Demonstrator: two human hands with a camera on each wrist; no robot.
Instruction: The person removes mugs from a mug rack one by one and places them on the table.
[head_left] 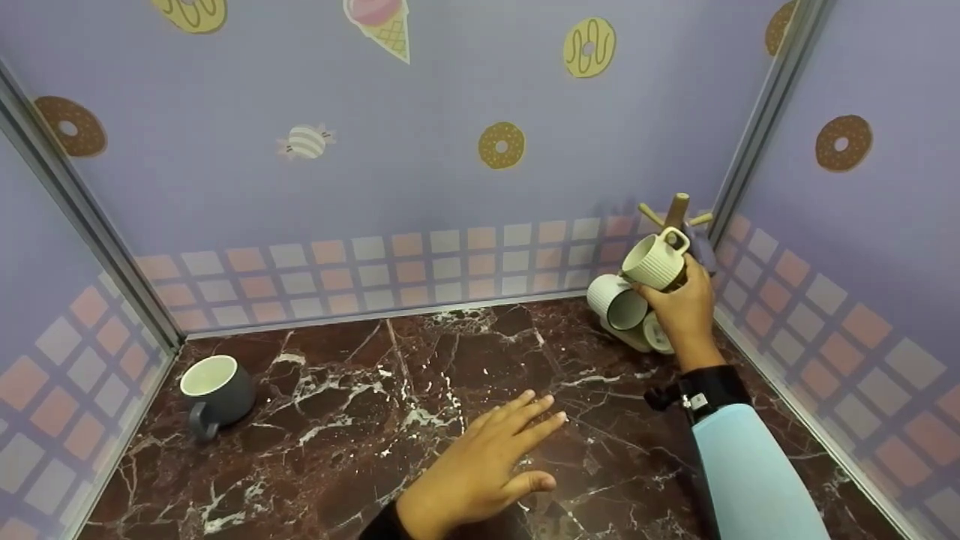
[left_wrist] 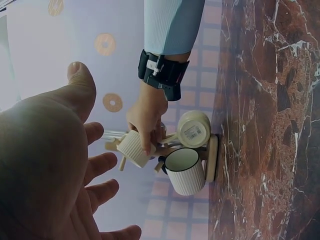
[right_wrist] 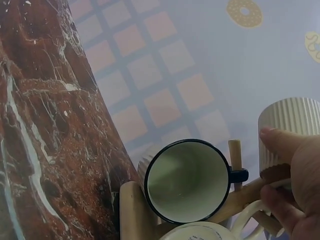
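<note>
My right hand (head_left: 686,304) grips a cream ribbed mug (head_left: 652,262) by its side, thumb against the ribs, high beside the wooden mug tree (head_left: 677,210). The mug is tilted, its handle pointing up in the head view. Just below hangs a white ribbed mug with a dark rim (right_wrist: 187,182). A cream mug (left_wrist: 194,131) with a label on its base is low on the tree, under the right hand. My left hand (head_left: 487,461) is over the near middle of the table, fingers spread and holding nothing.
A dark grey mug (head_left: 231,397) with a pale inside stands on the marbled table (head_left: 330,480) at the left. Something purple (head_left: 702,249) shows behind the mug tree. Patterned walls (head_left: 435,187) close in the back and both sides; the tree stands in the back right corner.
</note>
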